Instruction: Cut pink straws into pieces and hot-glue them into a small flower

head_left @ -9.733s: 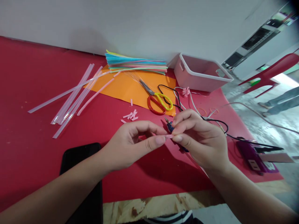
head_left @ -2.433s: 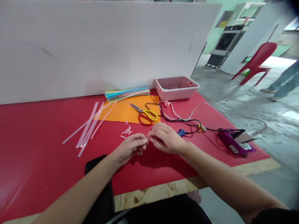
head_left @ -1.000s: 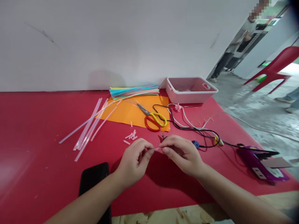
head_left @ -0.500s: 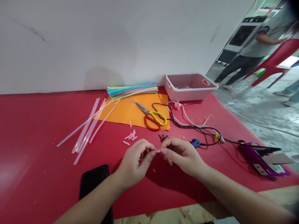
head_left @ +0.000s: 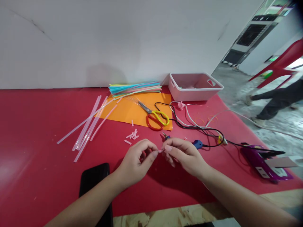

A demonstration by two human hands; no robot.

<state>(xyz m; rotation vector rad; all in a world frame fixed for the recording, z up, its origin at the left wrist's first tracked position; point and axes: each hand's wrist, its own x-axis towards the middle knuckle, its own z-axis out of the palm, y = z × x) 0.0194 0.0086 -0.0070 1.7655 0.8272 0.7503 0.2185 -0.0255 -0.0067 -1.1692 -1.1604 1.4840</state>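
Above the red table, my left hand point(head_left: 139, 160) and my right hand point(head_left: 183, 154) meet fingertip to fingertip. Between them they pinch a small pink strip piece point(head_left: 160, 151), thumbs against index fingers. Several similar short cut pieces point(head_left: 132, 135) lie just beyond my left hand. Behind my right hand lies a pen-like tool with a metal tip point(head_left: 165, 135) and a blue end point(head_left: 198, 144) on a black cord; its middle is hidden by the hand. Scissors point(head_left: 155, 116) with red and yellow handles rest farther back.
Long pink strips point(head_left: 91, 123) and a black phone point(head_left: 94, 179) lie left. Coloured pipe cleaners point(head_left: 134, 89) sit on orange paper point(head_left: 113, 113). A pink basket point(head_left: 196, 94), tangled cords point(head_left: 189, 127) and a purple device point(head_left: 265, 162) are right. Beyond the table, a person's legs point(head_left: 276, 97) show beside a red chair point(head_left: 279, 66).
My hands stay together with small finger shifts around the pink piece. The view has tilted slightly. In the background, the standing person is out of sight and legs now show nearer at right.
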